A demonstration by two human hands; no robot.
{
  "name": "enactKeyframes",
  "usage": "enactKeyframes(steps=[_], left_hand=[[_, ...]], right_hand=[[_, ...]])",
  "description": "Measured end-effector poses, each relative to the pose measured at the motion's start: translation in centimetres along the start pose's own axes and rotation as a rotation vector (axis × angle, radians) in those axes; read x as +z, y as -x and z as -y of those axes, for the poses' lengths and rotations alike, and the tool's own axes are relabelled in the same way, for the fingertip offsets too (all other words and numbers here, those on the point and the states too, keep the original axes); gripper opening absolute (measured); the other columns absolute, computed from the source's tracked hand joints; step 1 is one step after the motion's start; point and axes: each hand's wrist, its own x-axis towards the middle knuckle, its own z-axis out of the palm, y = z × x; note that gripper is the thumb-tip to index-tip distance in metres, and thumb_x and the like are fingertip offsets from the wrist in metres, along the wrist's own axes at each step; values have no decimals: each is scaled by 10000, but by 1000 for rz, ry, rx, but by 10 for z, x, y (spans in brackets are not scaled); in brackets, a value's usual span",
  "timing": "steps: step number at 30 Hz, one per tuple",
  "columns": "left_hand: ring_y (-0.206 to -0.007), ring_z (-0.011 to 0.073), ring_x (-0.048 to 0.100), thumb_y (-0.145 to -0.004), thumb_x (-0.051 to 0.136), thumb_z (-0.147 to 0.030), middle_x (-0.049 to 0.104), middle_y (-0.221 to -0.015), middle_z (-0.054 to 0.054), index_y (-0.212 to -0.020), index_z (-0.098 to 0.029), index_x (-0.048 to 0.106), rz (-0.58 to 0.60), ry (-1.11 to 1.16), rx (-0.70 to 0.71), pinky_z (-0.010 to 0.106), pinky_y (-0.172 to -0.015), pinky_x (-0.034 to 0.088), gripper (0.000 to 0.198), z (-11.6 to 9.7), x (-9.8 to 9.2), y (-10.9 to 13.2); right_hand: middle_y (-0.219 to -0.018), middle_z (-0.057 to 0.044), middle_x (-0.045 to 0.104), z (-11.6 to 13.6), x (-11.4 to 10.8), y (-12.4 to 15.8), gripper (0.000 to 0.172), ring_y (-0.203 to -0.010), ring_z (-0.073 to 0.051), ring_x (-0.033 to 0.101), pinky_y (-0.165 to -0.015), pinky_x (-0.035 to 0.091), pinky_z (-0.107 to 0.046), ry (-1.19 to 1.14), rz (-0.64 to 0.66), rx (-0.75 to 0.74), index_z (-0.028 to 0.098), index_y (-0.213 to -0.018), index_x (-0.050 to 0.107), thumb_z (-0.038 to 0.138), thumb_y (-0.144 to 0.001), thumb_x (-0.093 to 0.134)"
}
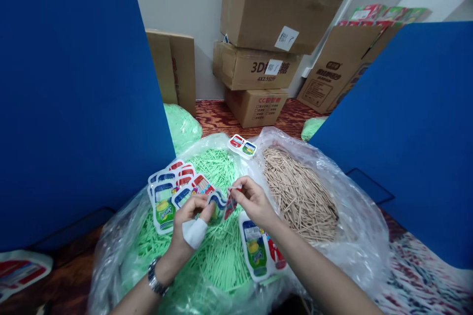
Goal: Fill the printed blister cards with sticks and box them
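My left hand [192, 219], with a white bandage on the thumb, pinches one side of a small printed packet [221, 205]. My right hand [253, 200] pinches the packet's other side, fingers closed on its top edge. Both hands hover over a clear plastic bag of green sticks [218, 256]. Several similar bottle-shaped packets [172, 189] lie fanned on the green sticks to the left. Another packet [260, 251] lies under my right wrist, and one more packet [243, 146] rests at the bag's far edge. A pile of tan wooden sticks [299, 194] fills a bag on the right.
Blue partition boards stand at the left [74, 98] and right [406, 133]. Stacked cardboard boxes [266, 44] sit at the back against the wall. Green bagged bundles [182, 125] lie behind the bags. A packet [20, 268] lies at the far left on the wooden table.
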Motion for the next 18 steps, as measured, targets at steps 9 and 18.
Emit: enactKeyframes(steps=[9, 18], left_hand=[[-823, 231, 693, -734, 695, -272, 752, -905, 81, -903, -137, 672, 134, 34, -216, 367, -790, 550, 218, -12, 8, -3], [-851, 251, 695, -695, 732, -317, 745, -952, 94, -980, -137, 661, 56, 54, -330, 370, -775, 569, 345, 11, -13, 31]], right_hand=[[-755, 28, 562, -3, 0, 3, 230, -671, -110, 542, -629, 432, -245, -1, 46, 43, 203, -942, 508, 338, -813, 641], [-881, -5, 607, -26, 11, -9, 274, -801, -146, 577, -724, 459, -279, 65, 305, 180, 183, -954, 516, 370, -802, 646]])
